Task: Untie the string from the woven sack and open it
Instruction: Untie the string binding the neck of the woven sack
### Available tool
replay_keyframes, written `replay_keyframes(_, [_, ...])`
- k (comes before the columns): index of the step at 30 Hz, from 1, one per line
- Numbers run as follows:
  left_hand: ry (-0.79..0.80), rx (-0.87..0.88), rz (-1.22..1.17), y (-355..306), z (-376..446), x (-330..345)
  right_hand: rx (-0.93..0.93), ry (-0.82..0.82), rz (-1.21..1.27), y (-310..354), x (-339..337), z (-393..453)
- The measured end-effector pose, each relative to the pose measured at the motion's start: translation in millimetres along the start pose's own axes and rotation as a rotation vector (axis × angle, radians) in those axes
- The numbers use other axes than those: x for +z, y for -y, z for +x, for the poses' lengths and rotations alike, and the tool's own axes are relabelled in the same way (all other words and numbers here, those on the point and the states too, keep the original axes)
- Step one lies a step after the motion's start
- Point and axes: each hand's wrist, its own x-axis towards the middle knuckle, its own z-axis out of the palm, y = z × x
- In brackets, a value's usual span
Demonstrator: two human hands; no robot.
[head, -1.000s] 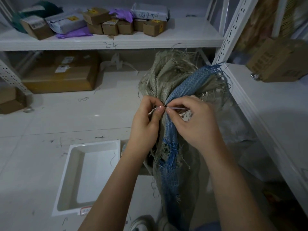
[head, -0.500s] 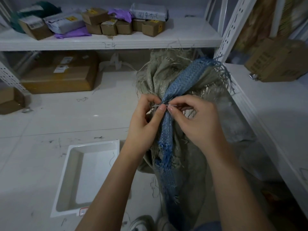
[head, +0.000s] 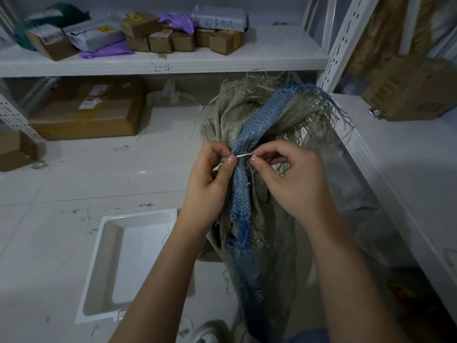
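"2-4" on shelf edge [head: 162, 68]

White string [head: 243, 154] cinches the upright, frayed grey-blue sack [head: 249, 120].

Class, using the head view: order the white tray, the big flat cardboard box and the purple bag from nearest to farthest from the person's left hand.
From the left hand:
1. White tray, on the floor just below-left.
2. Big flat cardboard box, under the shelf, up-left.
3. Purple bag, on the shelf at the back.

Tray [head: 138, 256] lies on the floor [head: 74, 184] below-left of the grip; shelf [head: 272, 58] with boxes [head: 160, 40] behind it.
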Motion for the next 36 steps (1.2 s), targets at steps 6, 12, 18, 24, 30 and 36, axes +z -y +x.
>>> replay_keyframes(6, [0.015, -0.004, -0.008, 1, -1, 2, 0.004, -0.003, -0.001, -1, 0, -1])
replay_keyframes(12, [-0.006, 0.012, 0.007, 1, 0, 2, 0.007, 0.017, -0.005, -4, 2, 0])
replay_keyframes(18, [-0.094, 0.022, -0.002, -3, 3, 14, 0.099, -0.034, 0.087, -2, 9, 10])
replay_keyframes(24, [-0.110, 0.082, 0.140, 9, 32, 16, 0.116, 0.041, 0.124, -13, 22, 20])
replay_keyframes(30, [-0.006, -0.113, 0.169, 104, 8, 12, 0.268, 0.228, -0.004, -91, 71, -15])
replay_keyframes(36, [0.047, -0.367, 0.204, 218, -35, 16, 0.414, 0.307, -0.036, -180, 136, -70])
